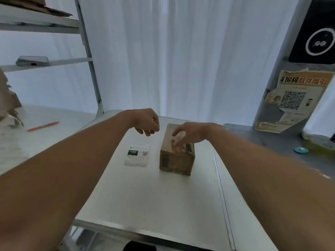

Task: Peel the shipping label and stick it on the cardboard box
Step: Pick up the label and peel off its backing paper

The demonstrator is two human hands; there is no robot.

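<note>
At frame centre, the label [138, 154] lies flat left of the box [176, 156], unpeeled. Left hand [146, 122] hovers empty, loosely curled; right hand [188, 134], released, fingers spread over the box top, likely steadying it.

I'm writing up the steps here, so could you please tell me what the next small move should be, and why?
Probably lower the left hand onto the shipping label and lift it by one edge. The label lies flat and untouched on the white table, left of the cardboard box, and that hand hovers empty just beyond it, while the right hand is over the box top.
</note>
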